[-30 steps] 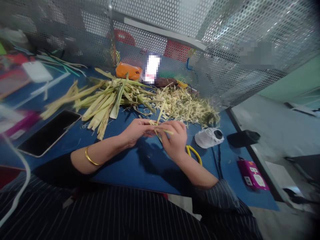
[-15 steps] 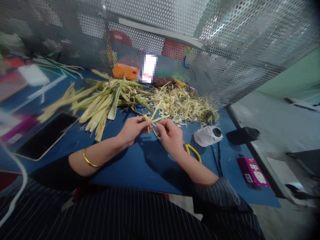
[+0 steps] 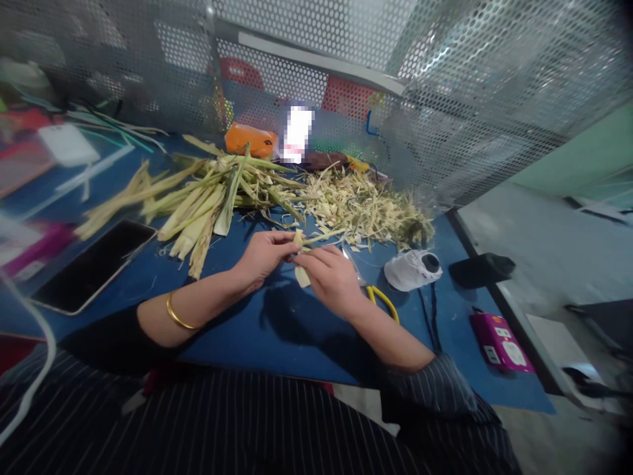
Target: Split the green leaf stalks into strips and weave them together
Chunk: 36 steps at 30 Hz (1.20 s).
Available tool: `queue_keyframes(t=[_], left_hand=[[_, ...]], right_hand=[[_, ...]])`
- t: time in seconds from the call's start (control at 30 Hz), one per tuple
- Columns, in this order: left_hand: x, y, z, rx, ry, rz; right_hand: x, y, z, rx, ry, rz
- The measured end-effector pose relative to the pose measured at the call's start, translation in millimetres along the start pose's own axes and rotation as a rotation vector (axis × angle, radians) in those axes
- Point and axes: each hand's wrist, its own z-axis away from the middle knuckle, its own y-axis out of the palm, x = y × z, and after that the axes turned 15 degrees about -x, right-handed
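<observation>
Between my two hands is a small piece of pale green-yellow corn husk strips (image 3: 299,239). My left hand (image 3: 264,258) pinches it from the left, thumb against fingers. My right hand (image 3: 332,276) closes on it from the right, and its fingertips nearly meet the left ones. One strip sticks out to the right, and a wider pale end hangs below my right fingers. Beyond my hands lie a bundle of long corn husks (image 3: 198,214) and a heap of shredded husk (image 3: 361,204).
Yellow-handled scissors (image 3: 384,302) lie beside my right wrist. A white thread spool (image 3: 411,270), a black cylinder (image 3: 482,270) and a purple box (image 3: 502,342) stand to the right. A dark phone (image 3: 93,267) lies left. An orange pouch (image 3: 250,140) sits by the perforated metal screen (image 3: 316,69).
My right hand has turned over the husk strips, and its fingers now reach further left, close to my left fingers. The strips have shifted: one wide end now hangs below.
</observation>
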Motion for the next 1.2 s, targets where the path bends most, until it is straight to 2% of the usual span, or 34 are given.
queue_keyframes(t=[0.17,0.23,0.33,0.43,0.5,0.6,0.67,0.73,0.8,0.93,1.07,1.13,1.2], left_hand=[[0.7,-0.1,6.7,0.126,0.029,-0.143],[0.3,-1.6,7.5,0.177,0.03,-0.183],[0.2,-2.3,8.5,0.219,0.011,-0.2],[2.9,0.0,11.3,0.21,0.019,-0.213],[6.2,2.1,13.6,0.184,0.072,-0.236],[9.4,3.4,15.1,0.149,0.133,-0.264],[8.5,2.7,13.5,0.115,0.117,-0.246],[5.4,1.0,9.9,0.074,0.074,-0.177],[1.7,-0.7,5.6,0.04,0.04,-0.098],[-3.8,-1.6,0.7,0.022,-0.001,-0.018],[-3.2,-0.7,1.2,0.022,-0.029,0.02],[-0.9,-0.9,0.9,0.01,-0.023,0.029],[1.6,-1.6,-0.7,0.008,-0.005,0.029]], right_hand=[[-5.6,-3.7,-0.9,-0.245,0.272,0.078],[-9.4,-2.8,-0.7,-0.241,0.391,0.075],[-13.4,0.6,1.5,-0.17,0.487,0.089],[-14.1,5.3,5.2,-0.146,0.539,0.094],[-13.9,8.2,7.1,-0.126,0.566,0.084],[-13.7,9.2,6.7,-0.11,0.555,0.097],[-13.4,6.3,4.4,-0.182,0.498,0.134],[-12.8,1.1,2.0,-0.288,0.397,0.199],[-12.6,-3.7,1.3,-0.328,0.259,0.27],[-13.9,-4.8,4.9,-0.182,0.037,0.391],[-9.8,0.3,8.0,-0.088,0.029,0.438],[-4.1,2.6,7.6,-0.06,0.063,0.379],[0.7,5.2,6.4,-0.051,0.168,0.232]])
